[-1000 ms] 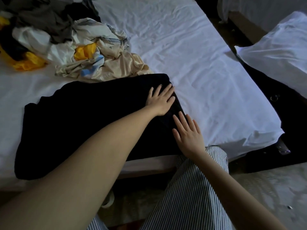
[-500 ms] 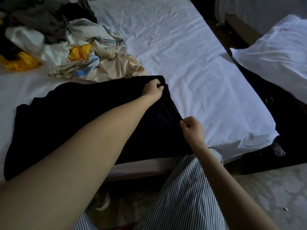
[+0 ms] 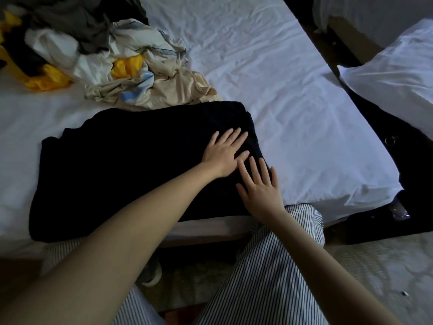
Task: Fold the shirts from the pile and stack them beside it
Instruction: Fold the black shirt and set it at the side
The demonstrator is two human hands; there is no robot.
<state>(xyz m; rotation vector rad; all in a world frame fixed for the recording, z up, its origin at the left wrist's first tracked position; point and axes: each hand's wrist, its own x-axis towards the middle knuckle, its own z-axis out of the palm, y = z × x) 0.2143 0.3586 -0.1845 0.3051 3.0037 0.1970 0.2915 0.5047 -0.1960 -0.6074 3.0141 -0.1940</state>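
Beside the pile on the bed, the left hand and right hand have dropped their pinch — both now lie spread flat, smoothing the black shirt for folding.

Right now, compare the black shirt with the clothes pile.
The black shirt lies spread flat; the clothes pile is crumpled and heaped. The shirt is one dark colour; the pile mixes white, beige, yellow and grey. The left hand and right hand rest on the shirt; none touches the pile. Both lie on the white bed sheet.
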